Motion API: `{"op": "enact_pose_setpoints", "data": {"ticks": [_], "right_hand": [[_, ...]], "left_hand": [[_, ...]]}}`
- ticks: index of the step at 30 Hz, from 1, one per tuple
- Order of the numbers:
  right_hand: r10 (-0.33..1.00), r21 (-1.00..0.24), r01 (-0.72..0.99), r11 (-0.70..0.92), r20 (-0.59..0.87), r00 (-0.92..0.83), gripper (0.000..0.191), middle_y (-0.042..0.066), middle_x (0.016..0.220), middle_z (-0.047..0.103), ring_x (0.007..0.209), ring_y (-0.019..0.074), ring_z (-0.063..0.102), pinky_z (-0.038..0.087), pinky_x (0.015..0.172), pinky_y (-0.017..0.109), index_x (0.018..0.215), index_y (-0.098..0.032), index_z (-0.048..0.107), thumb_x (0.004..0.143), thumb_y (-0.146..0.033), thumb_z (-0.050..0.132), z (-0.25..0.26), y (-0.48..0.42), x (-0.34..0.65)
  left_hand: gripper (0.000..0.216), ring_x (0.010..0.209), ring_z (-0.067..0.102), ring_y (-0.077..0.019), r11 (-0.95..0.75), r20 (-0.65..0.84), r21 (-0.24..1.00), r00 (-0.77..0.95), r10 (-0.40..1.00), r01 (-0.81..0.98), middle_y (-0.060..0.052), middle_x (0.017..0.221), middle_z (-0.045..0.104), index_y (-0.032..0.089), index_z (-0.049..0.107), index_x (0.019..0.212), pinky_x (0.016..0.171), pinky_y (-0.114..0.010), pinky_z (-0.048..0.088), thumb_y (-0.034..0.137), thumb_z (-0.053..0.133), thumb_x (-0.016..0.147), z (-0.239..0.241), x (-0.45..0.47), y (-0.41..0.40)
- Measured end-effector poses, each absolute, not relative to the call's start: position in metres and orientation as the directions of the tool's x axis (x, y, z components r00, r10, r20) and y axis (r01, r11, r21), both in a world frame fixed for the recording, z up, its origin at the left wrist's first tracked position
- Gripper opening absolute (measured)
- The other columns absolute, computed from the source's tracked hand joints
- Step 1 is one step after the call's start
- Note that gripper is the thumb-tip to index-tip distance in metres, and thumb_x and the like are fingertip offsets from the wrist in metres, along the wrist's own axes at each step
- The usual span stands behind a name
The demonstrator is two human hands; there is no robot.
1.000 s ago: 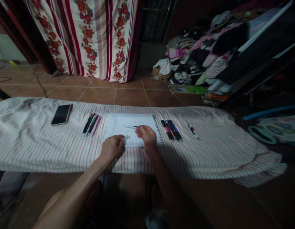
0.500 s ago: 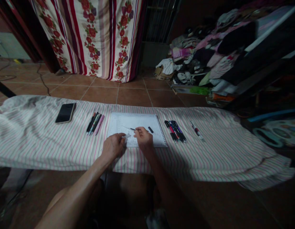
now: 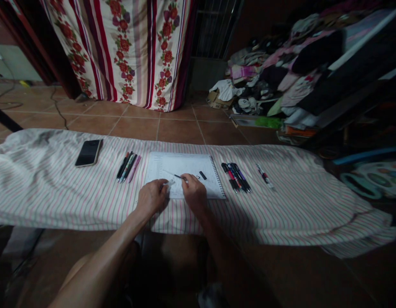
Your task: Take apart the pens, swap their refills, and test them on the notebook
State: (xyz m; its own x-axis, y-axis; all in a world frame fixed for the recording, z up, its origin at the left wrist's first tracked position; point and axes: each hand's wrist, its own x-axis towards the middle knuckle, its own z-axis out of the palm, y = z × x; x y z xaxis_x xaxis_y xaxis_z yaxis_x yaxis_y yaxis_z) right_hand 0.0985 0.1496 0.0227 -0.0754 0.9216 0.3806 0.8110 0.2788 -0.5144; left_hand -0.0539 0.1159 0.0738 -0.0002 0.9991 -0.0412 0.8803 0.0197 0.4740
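Observation:
A spiral notebook (image 3: 185,160) with writing on its page lies on the striped cloth. My left hand (image 3: 151,196) rests at its lower left, fingers closed round a clear pen barrel (image 3: 169,182) whose end pokes out towards the right. Between the fingertips of my right hand (image 3: 194,191), over the page, is a thin pen refill (image 3: 176,176), pale at its far end and dark nearer the fingers. Just beyond that hand, a short black pen piece (image 3: 202,175) and a tiny shiny piece (image 3: 198,176) lie on the paper.
Several pens (image 3: 128,167) and a phone (image 3: 88,153) lie left of the notebook. More pens (image 3: 237,177) lie to its right, with a single white, red and black pen (image 3: 265,176) farther right. Beyond the cloth are a floral curtain (image 3: 121,51) and heaped clothes (image 3: 275,77).
My right hand has shifted slightly right and nearer me with the refill. The tiny shiny piece now shows beside the black piece. My left hand has hardly moved.

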Motion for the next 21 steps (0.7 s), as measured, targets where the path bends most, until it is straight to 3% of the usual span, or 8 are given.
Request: {"op": "enact_pose_setpoints", "data": {"ticks": [10,21], "right_hand": [[0.927,-0.471,0.844,0.255,0.369,-0.074,0.021,0.005,0.093,0.066,0.082,0.0169,0.06,0.041,0.069,0.025,0.092,-0.02,0.062,0.083,-0.014,0.045,0.0201,0.1474,0.101],[0.897,-0.543,0.771,0.332,0.436,-0.079,0.023,0.007,0.091,0.067,0.086,0.0186,0.061,0.045,0.078,0.027,0.091,-0.016,0.064,0.08,-0.011,0.044,0.0188,0.1485,0.1068]], "left_hand": [[0.034,0.096,0.062,-0.0219,0.013,-0.04,0.437,0.005,0.999,0.899,-0.007,0.102,0.069,0.02,0.062,0.111,0.078,-0.028,0.044,0.03,0.042,0.086,0.0714,-0.0524,0.1175],[0.033,0.093,0.063,-0.0225,-0.011,-0.016,0.385,0.019,1.0,0.923,-0.008,0.101,0.069,0.021,0.062,0.109,0.076,-0.029,0.043,0.029,0.041,0.086,0.0683,-0.0528,0.1196]]}}
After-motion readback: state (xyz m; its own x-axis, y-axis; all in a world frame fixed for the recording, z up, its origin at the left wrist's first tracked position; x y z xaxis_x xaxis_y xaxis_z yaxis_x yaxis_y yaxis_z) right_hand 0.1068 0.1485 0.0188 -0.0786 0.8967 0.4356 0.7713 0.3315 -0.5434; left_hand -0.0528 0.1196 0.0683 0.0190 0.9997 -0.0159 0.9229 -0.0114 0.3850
